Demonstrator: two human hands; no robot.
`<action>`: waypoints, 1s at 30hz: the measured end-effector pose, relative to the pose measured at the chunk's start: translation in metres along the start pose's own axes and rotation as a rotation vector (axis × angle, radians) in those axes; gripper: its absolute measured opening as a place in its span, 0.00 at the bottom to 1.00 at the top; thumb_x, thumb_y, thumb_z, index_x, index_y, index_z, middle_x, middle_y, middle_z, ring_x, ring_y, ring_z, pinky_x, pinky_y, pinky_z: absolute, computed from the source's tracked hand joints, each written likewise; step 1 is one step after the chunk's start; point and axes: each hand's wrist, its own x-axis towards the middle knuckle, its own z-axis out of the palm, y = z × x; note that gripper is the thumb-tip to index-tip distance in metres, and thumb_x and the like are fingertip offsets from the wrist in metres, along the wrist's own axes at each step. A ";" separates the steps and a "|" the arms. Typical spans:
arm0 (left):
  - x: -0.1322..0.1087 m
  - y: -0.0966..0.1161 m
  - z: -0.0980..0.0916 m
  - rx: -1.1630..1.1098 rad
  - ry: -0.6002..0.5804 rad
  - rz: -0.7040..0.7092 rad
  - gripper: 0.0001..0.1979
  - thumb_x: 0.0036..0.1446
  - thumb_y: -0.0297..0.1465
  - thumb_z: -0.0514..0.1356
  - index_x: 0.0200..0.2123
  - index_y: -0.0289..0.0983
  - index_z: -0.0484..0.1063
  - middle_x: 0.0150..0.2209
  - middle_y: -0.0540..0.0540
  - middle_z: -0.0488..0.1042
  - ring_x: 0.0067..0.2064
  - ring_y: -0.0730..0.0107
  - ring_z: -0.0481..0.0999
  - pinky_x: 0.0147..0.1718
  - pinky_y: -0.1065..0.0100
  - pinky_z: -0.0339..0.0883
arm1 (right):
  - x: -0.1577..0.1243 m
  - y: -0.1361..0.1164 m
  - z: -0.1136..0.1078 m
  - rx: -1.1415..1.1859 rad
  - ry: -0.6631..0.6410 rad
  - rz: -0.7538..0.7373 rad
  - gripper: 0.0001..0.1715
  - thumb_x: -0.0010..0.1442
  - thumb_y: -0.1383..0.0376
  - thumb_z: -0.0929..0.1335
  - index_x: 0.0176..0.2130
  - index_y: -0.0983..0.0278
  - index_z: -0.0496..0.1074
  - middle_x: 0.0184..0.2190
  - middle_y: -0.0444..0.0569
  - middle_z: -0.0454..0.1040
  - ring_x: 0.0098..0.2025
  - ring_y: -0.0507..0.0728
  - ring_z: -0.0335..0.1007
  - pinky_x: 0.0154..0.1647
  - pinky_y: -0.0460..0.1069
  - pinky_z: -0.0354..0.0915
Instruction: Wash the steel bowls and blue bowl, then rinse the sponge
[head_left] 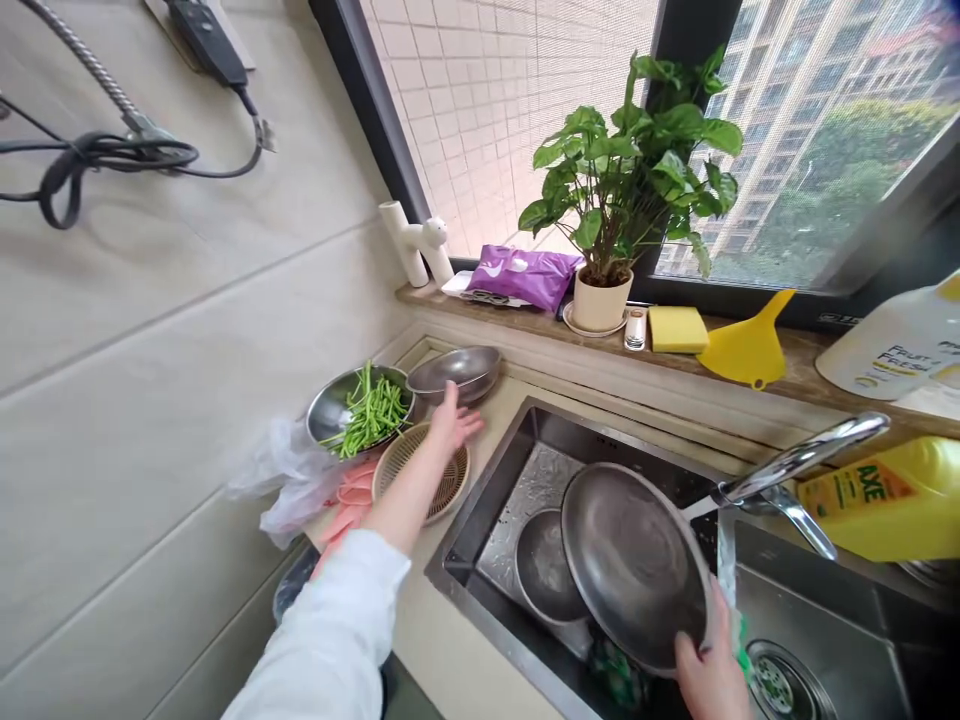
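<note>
Head view: held what with the right hand (pixel 712 660)?

Gripped a bowl (pixel 634 560), round and grey, by its near right rim, with thumb on the face turned up to the camera. Held it tilted over the sink (pixel 487 490), partly covering a smaller bowl (pixel 546 565) within.

And with the left hand (pixel 450 428)?

Grasped nothing. Stretched it toward the far left with fingers spread, past the basket (pixel 453 488) and up to the far bowl (pixel 454 372). Could not tell whether touching that bowl or only in front of it.

Noticed what else at left?

Saw greens (pixel 371 410) piled in a dish (pixel 326 410) near the wall, then a clear bag (pixel 292 480) and something pink (pixel 356 492) on the near side.

And at right?

Saw a tap (pixel 795 460) near the gripped bowl, with a yellow bottle (pixel 892 505) farther right. Found a drain (pixel 776 680) just beside the right hand. Glimpsed something green (pixel 619 670) below the gripped bowl, too blurred to name.

Looked along the ledge (pixel 802 350) too?

Spotted, left to right, a purple pack (pixel 525 275), plant (pixel 630 170), sponge (pixel 677 330) and funnel (pixel 750 345).
</note>
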 end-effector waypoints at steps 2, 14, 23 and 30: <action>0.032 0.022 -0.005 -0.098 0.098 -0.092 0.28 0.64 0.45 0.50 0.60 0.32 0.54 0.52 0.27 0.67 0.46 0.53 0.76 0.35 0.56 0.75 | -0.004 0.005 -0.005 -0.167 0.022 -0.237 0.46 0.52 0.65 0.61 0.68 0.59 0.48 0.62 0.57 0.61 0.60 0.72 0.61 0.54 0.64 0.66; -0.041 -0.035 -0.031 -0.122 -0.019 -0.184 0.11 0.50 0.14 0.52 0.33 0.34 0.66 0.24 0.50 0.73 0.23 0.73 0.74 0.22 0.71 0.74 | -0.013 0.006 0.014 0.176 -0.016 0.244 0.42 0.56 0.52 0.64 0.66 0.56 0.52 0.59 0.57 0.66 0.44 0.67 0.76 0.35 0.57 0.74; -0.120 -0.122 0.002 0.390 -0.581 -0.366 0.13 0.52 0.36 0.62 0.40 0.39 0.69 0.25 0.51 0.74 0.23 0.69 0.74 0.23 0.67 0.71 | -0.027 -0.012 0.016 0.620 -0.176 0.448 0.36 0.61 0.43 0.56 0.62 0.55 0.56 0.43 0.50 0.78 0.30 0.59 0.76 0.23 0.53 0.72; -0.109 -0.144 0.040 0.412 -0.596 -0.540 0.11 0.47 0.36 0.65 0.32 0.37 0.71 0.24 0.47 0.75 0.25 0.64 0.76 0.25 0.66 0.71 | -0.032 -0.007 -0.022 0.808 -0.285 0.441 0.33 0.59 0.47 0.63 0.60 0.53 0.60 0.37 0.48 0.78 0.32 0.60 0.77 0.29 0.54 0.73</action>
